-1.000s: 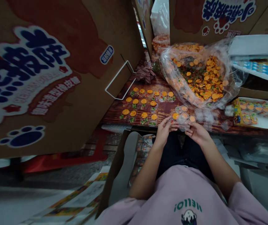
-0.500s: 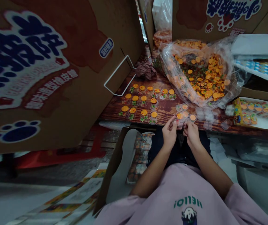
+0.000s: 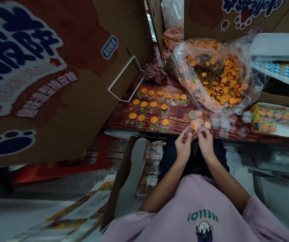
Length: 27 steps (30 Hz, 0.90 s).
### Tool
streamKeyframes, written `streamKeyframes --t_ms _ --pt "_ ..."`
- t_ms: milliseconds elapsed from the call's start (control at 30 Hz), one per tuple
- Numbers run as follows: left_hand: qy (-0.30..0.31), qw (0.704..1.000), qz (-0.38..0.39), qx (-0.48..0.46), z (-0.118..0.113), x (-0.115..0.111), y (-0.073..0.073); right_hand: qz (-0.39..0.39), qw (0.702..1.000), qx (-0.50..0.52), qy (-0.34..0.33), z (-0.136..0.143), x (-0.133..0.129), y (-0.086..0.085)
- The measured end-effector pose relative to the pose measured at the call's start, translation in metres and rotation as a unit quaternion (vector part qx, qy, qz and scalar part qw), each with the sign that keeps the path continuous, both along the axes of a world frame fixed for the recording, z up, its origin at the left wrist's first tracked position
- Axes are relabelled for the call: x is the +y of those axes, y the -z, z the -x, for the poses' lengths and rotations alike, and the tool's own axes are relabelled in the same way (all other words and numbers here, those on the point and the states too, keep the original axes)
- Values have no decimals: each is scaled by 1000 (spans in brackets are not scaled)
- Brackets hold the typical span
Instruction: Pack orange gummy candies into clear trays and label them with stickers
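At the table's front edge, my left hand (image 3: 184, 145) pinches a small clear plastic blister case (image 3: 194, 127) with an orange piece in it. My right hand (image 3: 205, 141) is closed at the case's right side, its fingertips touching it. Just beyond my fingers lie filled clear cases (image 3: 198, 114), and another case (image 3: 207, 124) with a pale orange piece sits by my right fingertips. Several empty clear cases (image 3: 223, 122) are grouped to the right. Further left, orange discs and green bits (image 3: 153, 119) are laid out in rows on the dark wood-grain table (image 3: 178, 114).
A large open plastic bag (image 3: 184, 79) of orange and green pieces lies behind my hands. To the right is a display box (image 3: 285, 126) with filled cases. A big printed carton (image 3: 83, 80) walls off the left. Below, an open carton (image 3: 131, 181) holds packed cases (image 3: 149, 171).
The case between my hands has tilted up and shows more clearly. Both hands have shifted slightly, and the view has drifted a little to the right.
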<state>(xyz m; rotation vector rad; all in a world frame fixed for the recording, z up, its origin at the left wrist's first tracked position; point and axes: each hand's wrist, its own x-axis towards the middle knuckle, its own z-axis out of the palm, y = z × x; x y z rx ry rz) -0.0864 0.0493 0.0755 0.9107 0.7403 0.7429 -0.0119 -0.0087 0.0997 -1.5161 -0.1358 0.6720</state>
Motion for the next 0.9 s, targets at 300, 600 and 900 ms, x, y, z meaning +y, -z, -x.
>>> streamKeyframes --t_ms 300,600,900 --pt "82 996 33 -5 17 2 -12 -12 987 -54 -151 -47 -15 -20" --pt "-51 973 -174 145 22 1 -22 2 979 -77 -188 -5 -26 -35" --pt "5 932 -303 201 28 4 -15 61 972 -175 -147 13 -42 -37"
